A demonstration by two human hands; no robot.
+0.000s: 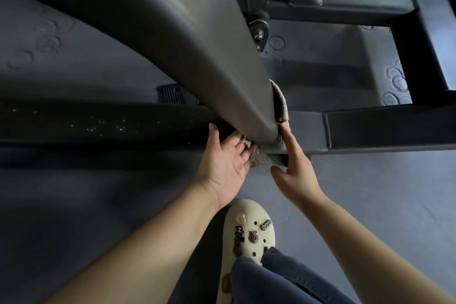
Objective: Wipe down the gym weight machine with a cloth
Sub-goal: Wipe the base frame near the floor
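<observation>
both hands work at the foot of the gym weight machine's grey upright post (209,61), where it joins the dark base rail (98,123) on the floor (98,205). the cloth (280,103), pale and fuzzy, wraps behind the post's lower end, showing on its right side and again below left. the left hand (224,168) pinches the cloth's left end with curled fingers, thumb raised against the rail. the right hand (296,170) has a finger straight up along the post's right edge on the cloth, but whether it grips it i cannot tell. a cream clog (246,237) with charms stands just below the hands.
</observation>
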